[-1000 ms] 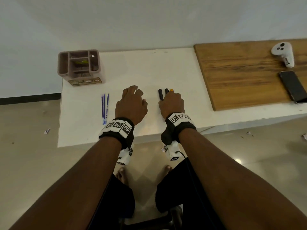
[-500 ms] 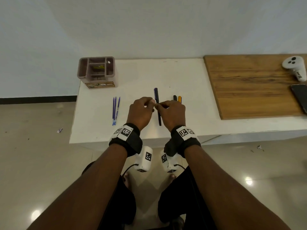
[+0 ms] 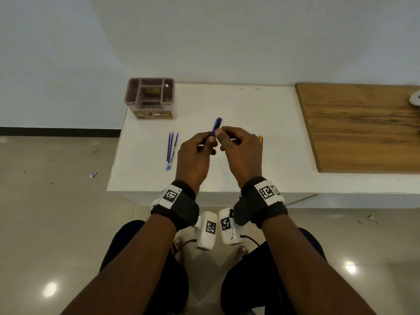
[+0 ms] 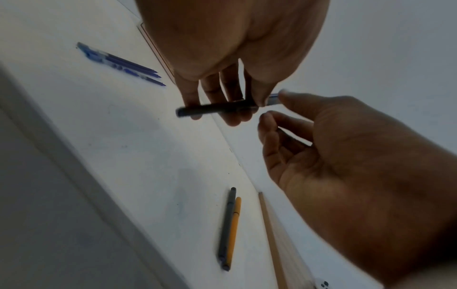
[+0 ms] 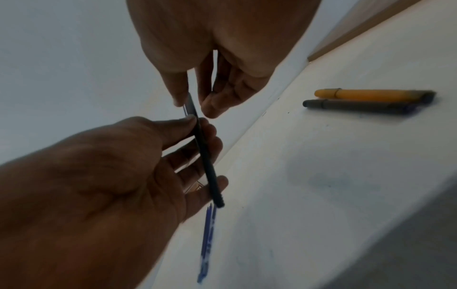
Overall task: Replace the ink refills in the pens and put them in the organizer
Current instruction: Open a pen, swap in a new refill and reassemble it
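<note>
I hold a dark blue pen (image 3: 216,126) in both hands above the white table (image 3: 238,173). My left hand (image 3: 210,143) grips its barrel (image 4: 215,108) with curled fingers. Thumb and forefinger of my right hand (image 3: 222,135) pinch the pen's upper end (image 5: 191,104). Three blue refills (image 3: 171,149) lie side by side on the table left of my hands. A grey pen (image 4: 227,228) and an orange pen (image 4: 234,230) lie together on the table to the right. The brown organizer (image 3: 134,96) stands at the table's back left corner.
A wooden board (image 3: 359,126) covers the table's right part, with a white controller (image 3: 415,99) at its far right edge. A wall runs behind the table. The floor lies to the left and in front, with my bare feet below the near edge.
My right hand lifted the dark blue pen off the table and my left hand came over to grip it. Both hands have since risen, and the pen now tilts away.
</note>
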Action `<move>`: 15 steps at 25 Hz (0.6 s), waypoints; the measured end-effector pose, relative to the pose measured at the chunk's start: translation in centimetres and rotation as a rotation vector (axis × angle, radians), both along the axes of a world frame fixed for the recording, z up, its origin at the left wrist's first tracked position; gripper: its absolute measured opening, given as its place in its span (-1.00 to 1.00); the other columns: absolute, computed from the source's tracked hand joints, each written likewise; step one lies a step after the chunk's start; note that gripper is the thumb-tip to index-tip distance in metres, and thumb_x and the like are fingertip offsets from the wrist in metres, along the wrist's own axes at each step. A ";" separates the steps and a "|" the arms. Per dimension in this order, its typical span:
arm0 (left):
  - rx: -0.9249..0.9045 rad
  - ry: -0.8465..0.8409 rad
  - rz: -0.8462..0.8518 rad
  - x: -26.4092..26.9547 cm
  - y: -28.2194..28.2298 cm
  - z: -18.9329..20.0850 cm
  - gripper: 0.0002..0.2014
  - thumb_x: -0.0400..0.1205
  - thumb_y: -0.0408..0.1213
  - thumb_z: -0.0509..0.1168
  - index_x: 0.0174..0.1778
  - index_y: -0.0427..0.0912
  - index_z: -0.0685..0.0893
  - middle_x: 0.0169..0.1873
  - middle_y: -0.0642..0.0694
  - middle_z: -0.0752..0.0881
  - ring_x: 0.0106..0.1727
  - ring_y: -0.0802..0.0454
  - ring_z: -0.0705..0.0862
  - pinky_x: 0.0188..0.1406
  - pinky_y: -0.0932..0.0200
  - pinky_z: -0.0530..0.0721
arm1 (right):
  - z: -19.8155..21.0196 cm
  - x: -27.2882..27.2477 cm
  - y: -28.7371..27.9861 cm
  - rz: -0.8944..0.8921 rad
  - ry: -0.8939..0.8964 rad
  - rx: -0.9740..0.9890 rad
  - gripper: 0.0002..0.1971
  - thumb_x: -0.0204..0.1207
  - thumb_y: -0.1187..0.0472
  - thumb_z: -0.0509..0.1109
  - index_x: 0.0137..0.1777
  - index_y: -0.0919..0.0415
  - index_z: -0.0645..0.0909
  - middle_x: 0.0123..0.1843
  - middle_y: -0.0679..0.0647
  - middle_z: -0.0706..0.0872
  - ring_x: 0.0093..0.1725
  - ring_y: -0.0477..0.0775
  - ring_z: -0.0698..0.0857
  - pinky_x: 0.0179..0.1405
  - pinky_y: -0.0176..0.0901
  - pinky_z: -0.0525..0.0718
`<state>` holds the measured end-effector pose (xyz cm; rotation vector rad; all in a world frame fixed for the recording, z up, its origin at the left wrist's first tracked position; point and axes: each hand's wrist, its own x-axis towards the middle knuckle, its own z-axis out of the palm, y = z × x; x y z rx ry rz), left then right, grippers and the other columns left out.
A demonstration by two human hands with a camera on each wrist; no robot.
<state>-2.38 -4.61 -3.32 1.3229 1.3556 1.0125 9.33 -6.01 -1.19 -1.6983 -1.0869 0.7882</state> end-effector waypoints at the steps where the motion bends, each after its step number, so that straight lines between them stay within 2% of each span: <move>1: 0.025 0.012 -0.014 -0.1 -0.1 -0.2 -0.78 0.87 -0.17 0.27 0.28 -0.06 0.81 0.01 -0.01 0.85 -0.09 0.11 0.80 0.05 0.19 0.75 | 0.2 -0.1 0.4 -0.008 0.025 -0.006 -0.71 0.62 -0.10 0.52 0.11 0.10 0.86 -0.08 -0.10 0.89 -0.08 -0.05 0.85 0.13 -0.01 0.84; 3: 0.068 0.016 -0.039 -0.1 -0.1 -0.1 -0.76 0.89 -0.19 0.23 0.25 -0.09 0.82 -0.09 0.05 0.79 -0.17 0.24 0.69 -0.04 0.32 0.65 | 1.0 0.0 1.5 -0.024 0.035 -0.019 -0.71 0.57 -0.13 0.56 -0.03 0.10 0.86 -0.21 -0.09 0.87 -0.16 -0.02 0.85 0.07 0.08 0.85; 5: 0.062 -0.043 -0.037 0.1 0.3 0.7 -0.75 0.89 -0.21 0.21 0.20 -0.08 0.83 -0.22 0.11 0.73 -0.26 0.30 0.60 -0.17 0.44 0.58 | 1.8 0.2 2.4 -0.006 -0.008 -0.016 -0.68 0.57 -0.16 0.54 -0.08 0.11 0.86 -0.24 -0.06 0.87 -0.19 0.03 0.85 0.04 0.17 0.84; 9: 0.049 -0.166 -0.031 -0.4 1.3 2.4 -0.74 0.88 -0.22 0.25 0.02 -0.15 0.83 -0.33 0.05 0.68 -0.32 0.17 0.53 -0.38 0.33 0.51 | 3.8 0.8 3.5 0.085 -0.029 0.038 -0.71 0.66 0.01 0.50 -0.10 0.24 0.85 -0.26 0.06 0.86 -0.29 0.07 0.81 -0.03 0.19 0.81; 13: -0.043 -0.317 -0.011 -1.0 1.7 3.8 -0.77 0.85 -0.25 0.31 0.19 -0.16 0.89 -0.21 -0.06 0.80 -0.22 -0.01 0.55 -0.37 0.17 0.51 | 5.7 0.9 4.4 0.239 -0.142 0.022 -0.67 0.74 0.07 0.38 -0.11 0.31 0.78 -0.25 0.22 0.80 -0.20 0.30 0.76 -0.03 0.32 0.73; 15: -0.087 -0.382 0.027 -1.2 1.7 4.3 -0.78 0.82 -0.30 0.33 0.23 -0.17 0.89 -0.17 -0.11 0.84 -0.19 -0.04 0.58 -0.36 0.15 0.52 | 6.3 0.8 4.6 0.298 -0.165 -0.002 -0.69 0.77 0.10 0.32 -0.04 0.31 0.77 -0.20 0.23 0.80 -0.13 0.32 0.76 0.02 0.34 0.73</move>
